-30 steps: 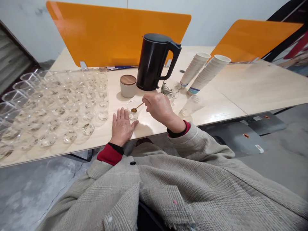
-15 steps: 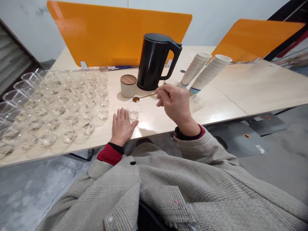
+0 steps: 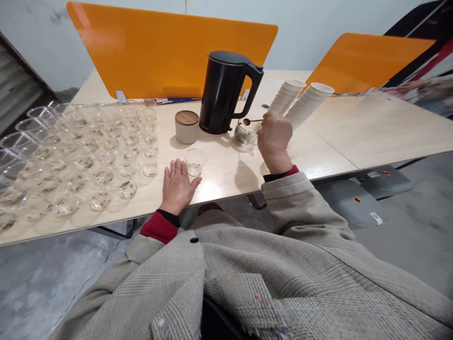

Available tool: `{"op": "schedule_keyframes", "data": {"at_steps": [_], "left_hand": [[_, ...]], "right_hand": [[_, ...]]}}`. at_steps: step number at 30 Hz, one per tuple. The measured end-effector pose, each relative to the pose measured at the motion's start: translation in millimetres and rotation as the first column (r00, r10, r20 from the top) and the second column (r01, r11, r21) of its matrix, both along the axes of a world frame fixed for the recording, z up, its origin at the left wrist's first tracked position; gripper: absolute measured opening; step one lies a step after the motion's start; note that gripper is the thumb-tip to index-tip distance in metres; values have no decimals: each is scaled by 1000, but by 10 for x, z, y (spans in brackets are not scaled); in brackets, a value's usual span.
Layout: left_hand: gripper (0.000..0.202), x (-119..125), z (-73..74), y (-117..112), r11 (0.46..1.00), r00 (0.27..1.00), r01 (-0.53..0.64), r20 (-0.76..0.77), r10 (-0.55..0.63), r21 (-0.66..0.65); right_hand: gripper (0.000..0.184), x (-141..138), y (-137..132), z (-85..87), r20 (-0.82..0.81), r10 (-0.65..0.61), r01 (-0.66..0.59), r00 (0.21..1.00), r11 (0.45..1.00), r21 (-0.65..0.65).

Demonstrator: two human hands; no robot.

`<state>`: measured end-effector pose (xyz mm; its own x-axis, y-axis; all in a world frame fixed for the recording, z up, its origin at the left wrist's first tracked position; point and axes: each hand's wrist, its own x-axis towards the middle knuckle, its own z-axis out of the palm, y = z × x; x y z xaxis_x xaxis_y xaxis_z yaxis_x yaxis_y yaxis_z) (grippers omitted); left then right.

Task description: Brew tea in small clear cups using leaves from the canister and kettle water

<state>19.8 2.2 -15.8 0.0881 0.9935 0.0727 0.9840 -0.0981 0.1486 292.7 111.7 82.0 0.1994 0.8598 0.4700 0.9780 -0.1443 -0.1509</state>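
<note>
My left hand (image 3: 177, 183) lies flat and open on the pale wooden table (image 3: 329, 141), its fingertips beside a small clear glass cup (image 3: 194, 162). My right hand (image 3: 274, 138) is closed on a thin gold spoon (image 3: 252, 121), holding its bowl above a ribbed glass bowl (image 3: 245, 134). That bowl stands just right of a black electric kettle (image 3: 224, 92). Left of the kettle sits a white jar with a wooden lid (image 3: 186, 126).
Rows of several clear glass cups (image 3: 81, 151) cover the table's left side. Two stacks of paper cups (image 3: 300, 104) lie on their sides behind my right hand. Orange dividers (image 3: 166, 52) stand at the back. The table's front edge runs beneath my wrists.
My right hand lifted the spoon out of the small glass cup and carried it right, over the ribbed bowl. My left hand stayed flat in place.
</note>
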Motion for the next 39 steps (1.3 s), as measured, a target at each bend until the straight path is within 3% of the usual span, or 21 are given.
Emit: {"op": "schedule_keyframes", "data": {"at_steps": [3,10,14,17,19,22,24,26,29,32,39], "left_hand": [[84,4,10,-2,1000,1000,-2,1,2,-10],[83,19,38,-16,1000,1000,-9,-5,9,-16],[83,21,37,-19,1000,1000,-11,-7,11,-24],[84,19,28,-23,1000,1000,-11,-4,11,-15],[83,15,21,-27,1000,1000,-8,-1,8,-9],[83,6,11,-31,1000,1000,-2,12,2,-1],[84,-3,6,-28,1000,1000,-2,26,1,8],[85,-11,7,-22,1000,999,-6,39,5,14],[81,-18,13,-8,1000,999,-11,44,11,1],[70,-22,13,5,1000,1000,-14,23,14,-15],[66,-26,-10,18,1000,1000,-28,0,28,5]], "right_hand": [[42,-95,80,-34,18,-137,138,990,986,-98],[45,-180,181,-168,21,-112,114,993,984,-137],[38,-162,172,-165,13,-93,94,996,984,-149],[33,-150,-4,-127,-1,-87,86,996,990,-108],[39,-145,-222,-126,-32,-60,61,998,998,10],[50,-182,-584,-227,-89,101,-80,991,974,210],[54,-267,-744,-376,-112,248,-218,962,950,225],[56,-400,-791,-568,-146,401,-388,905,915,109],[62,-625,-722,-832,-204,547,-580,812,795,-180],[66,-790,-671,-958,-166,563,-582,810,736,-346],[69,-876,-734,-923,-86,571,-539,816,699,-470]]}}
